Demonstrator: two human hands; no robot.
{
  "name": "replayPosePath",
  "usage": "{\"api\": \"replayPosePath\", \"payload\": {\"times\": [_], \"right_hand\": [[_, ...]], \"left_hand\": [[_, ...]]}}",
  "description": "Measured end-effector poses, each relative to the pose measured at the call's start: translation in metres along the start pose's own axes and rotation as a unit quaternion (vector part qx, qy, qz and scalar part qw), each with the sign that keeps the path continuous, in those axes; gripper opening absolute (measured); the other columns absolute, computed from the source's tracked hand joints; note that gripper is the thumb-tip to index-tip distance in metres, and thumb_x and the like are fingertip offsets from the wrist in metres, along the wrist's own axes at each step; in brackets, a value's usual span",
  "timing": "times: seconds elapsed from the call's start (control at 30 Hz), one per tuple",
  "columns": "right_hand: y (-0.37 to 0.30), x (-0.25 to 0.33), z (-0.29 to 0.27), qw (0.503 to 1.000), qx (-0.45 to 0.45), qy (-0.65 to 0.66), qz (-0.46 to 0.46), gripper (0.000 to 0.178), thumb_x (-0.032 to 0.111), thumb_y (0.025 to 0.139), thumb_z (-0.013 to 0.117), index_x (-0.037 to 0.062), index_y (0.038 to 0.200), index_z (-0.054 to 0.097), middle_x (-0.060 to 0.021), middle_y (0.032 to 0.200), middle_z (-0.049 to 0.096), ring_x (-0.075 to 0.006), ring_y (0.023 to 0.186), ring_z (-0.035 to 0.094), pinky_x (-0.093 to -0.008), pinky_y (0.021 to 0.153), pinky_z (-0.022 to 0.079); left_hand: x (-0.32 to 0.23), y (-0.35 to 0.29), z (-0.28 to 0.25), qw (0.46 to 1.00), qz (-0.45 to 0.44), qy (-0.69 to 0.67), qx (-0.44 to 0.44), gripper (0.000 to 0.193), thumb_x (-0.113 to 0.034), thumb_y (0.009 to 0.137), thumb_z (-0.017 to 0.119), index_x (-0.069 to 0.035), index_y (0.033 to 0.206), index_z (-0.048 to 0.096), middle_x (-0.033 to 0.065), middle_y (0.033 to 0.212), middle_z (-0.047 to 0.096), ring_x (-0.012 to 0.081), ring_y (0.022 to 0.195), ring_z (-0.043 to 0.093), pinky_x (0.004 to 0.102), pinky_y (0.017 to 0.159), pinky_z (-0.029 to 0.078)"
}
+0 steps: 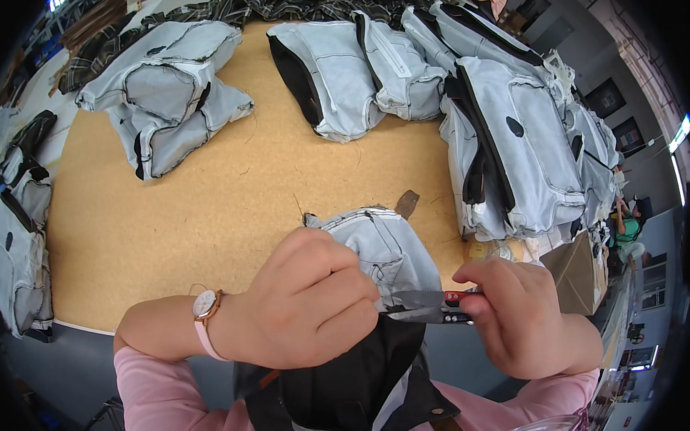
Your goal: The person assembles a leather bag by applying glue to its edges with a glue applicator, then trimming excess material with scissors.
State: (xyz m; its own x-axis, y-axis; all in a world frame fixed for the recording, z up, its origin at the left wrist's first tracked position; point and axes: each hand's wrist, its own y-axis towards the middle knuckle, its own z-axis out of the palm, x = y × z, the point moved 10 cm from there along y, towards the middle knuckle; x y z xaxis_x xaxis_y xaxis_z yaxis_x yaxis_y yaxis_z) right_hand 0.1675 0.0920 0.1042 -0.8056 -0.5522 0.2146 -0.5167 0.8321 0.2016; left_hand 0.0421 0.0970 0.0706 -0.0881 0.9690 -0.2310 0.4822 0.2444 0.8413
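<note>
My left hand (306,302) is closed in a fist on a grey-white fabric bag piece (378,240) with dark seams, at the near edge of the table. Its fingers hide the spot where they grip the cloth. In my right hand (521,316) is a pair of thread snips (426,302) with metal blades and a red part. The blades point left, close beside my left knuckles and over the cloth. Black fabric (338,377) hangs below my hands, over my lap; I cannot tell whether it belongs to the same bag.
Several grey-white bags lie about: a pair of them (165,92) far left, others (328,76) at the back and a pile (525,154) at the right. A brown scrap (408,204) rests beyond my hands. Plaid cloth (292,5) lines the tan table's (167,231) far edge.
</note>
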Motion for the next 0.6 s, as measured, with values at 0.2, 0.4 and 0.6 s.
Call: {"api": "replayPosePath", "payload": {"times": [0.2,0.4,0.6], "right_hand": [[0.007,0.013,-0.004,0.997,0.026,-0.058,-0.045,0.040,0.040,0.070,0.077,0.0038,0.078,0.060,-0.0025,0.059,0.043,-0.0190,0.045,0.048,-0.0310,0.043,0.037],[0.006,0.022,0.001,0.981,0.064,-0.146,-0.109,0.036,0.038,0.074,0.073,0.0081,0.069,0.054,-0.0004,0.057,0.041,-0.0143,0.044,0.046,-0.0291,0.042,0.035],[0.007,0.026,0.003,0.984,0.058,-0.111,-0.128,0.034,0.035,0.074,0.073,0.0094,0.066,0.053,0.0009,0.056,0.041,-0.0132,0.043,0.045,-0.0284,0.041,0.032]], "left_hand": [[-0.002,0.001,-0.003,1.000,0.003,0.010,-0.011,0.017,-0.007,0.054,0.066,-0.002,0.068,0.057,0.0057,0.080,0.059,0.0224,0.074,0.050,0.0347,0.061,0.041],[-0.002,0.001,-0.003,1.000,0.003,0.003,-0.006,0.017,-0.004,0.052,0.066,-0.002,0.066,0.058,0.0061,0.082,0.063,0.0226,0.073,0.048,0.0350,0.058,0.038],[-0.003,0.001,-0.003,1.000,0.001,0.002,-0.005,0.017,-0.005,0.051,0.065,-0.002,0.066,0.058,0.0057,0.082,0.063,0.0225,0.073,0.048,0.0349,0.058,0.038]]}}
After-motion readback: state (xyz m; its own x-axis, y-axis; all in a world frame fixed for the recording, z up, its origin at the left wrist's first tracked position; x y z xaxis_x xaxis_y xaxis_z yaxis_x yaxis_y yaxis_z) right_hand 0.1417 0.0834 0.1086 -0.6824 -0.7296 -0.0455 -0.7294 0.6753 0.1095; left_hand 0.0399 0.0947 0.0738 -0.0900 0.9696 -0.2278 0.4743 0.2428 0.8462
